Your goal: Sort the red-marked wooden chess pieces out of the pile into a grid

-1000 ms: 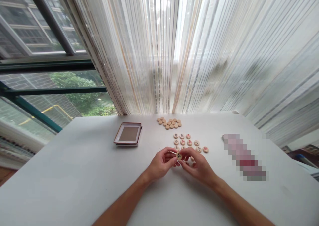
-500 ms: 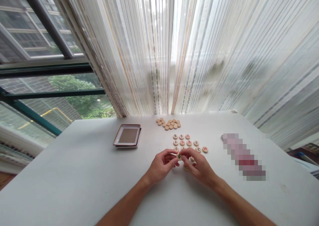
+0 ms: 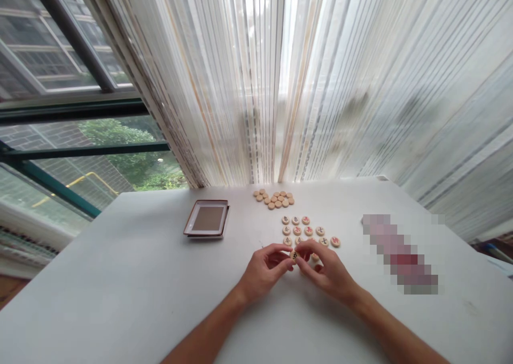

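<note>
My left hand (image 3: 266, 270) and my right hand (image 3: 328, 270) meet above the white table (image 3: 120, 278), both pinching one round wooden chess piece (image 3: 294, 255) with a dark character on its face. Just beyond my fingers lie several face-up chess pieces (image 3: 306, 230) in loose rows, some marked red, some black. Farther back sits a cluster of face-down blank pieces (image 3: 276, 198). A few pieces are partly hidden behind my right fingers.
An open shallow box with a dark red rim (image 3: 207, 219) lies at the back left of the table. A blurred-out pink and red object (image 3: 401, 254) lies to the right. Striped sheer curtains (image 3: 320, 86) hang behind the table, with a window (image 3: 60, 113) to the left.
Both hands stay pinched on the same piece and have barely moved; the view has shifted slightly.
</note>
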Available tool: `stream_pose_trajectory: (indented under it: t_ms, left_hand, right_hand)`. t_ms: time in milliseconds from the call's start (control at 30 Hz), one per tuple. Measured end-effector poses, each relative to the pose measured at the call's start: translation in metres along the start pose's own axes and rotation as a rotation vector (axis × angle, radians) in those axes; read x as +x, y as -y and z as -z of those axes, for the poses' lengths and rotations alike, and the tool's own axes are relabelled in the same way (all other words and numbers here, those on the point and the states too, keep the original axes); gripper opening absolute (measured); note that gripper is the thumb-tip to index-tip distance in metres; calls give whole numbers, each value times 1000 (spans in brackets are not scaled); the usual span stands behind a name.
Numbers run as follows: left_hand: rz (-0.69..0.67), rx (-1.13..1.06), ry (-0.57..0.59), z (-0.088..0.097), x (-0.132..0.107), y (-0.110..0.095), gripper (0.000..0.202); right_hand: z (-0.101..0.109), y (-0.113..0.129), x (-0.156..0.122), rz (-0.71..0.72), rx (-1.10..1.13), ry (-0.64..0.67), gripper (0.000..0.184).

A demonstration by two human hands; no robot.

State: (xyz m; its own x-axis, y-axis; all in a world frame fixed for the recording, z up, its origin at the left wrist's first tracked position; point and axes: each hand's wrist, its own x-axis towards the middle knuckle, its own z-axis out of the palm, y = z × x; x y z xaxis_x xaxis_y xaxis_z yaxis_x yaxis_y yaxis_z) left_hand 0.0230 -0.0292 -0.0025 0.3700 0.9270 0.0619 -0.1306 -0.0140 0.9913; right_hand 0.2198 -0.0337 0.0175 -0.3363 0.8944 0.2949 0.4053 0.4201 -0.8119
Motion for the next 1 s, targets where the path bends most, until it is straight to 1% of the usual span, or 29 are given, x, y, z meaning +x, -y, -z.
stream_pose_trajectory:
  t_ms: [167,367,567,733,867,1000]
  left_hand:
    - [-16,82,3,-2,-3,-3,34]
    - [-34,132,-16,-3,-4,-5,34]
    - [-15,55,-32,-2,-3,-6,37]
    - [3,10,-4,-1,-3,-5,41]
    - [17,-15,4,-1,-2,-4,38]
    - [13,-15,-14,-1,-1,-3,35]
  right_hand:
    - [-2,-2,1,-53,-18,-14,15]
    - [-5,-4,-1,-70,17,-20,19]
    - [-2,0,-2,-19,38,-7,15]
    - [-3,1,-1,9,-5,-4,15]
    - [-3,0,-1,14,-10,7,14]
    - [-3,0,-1,34,-8,42,13]
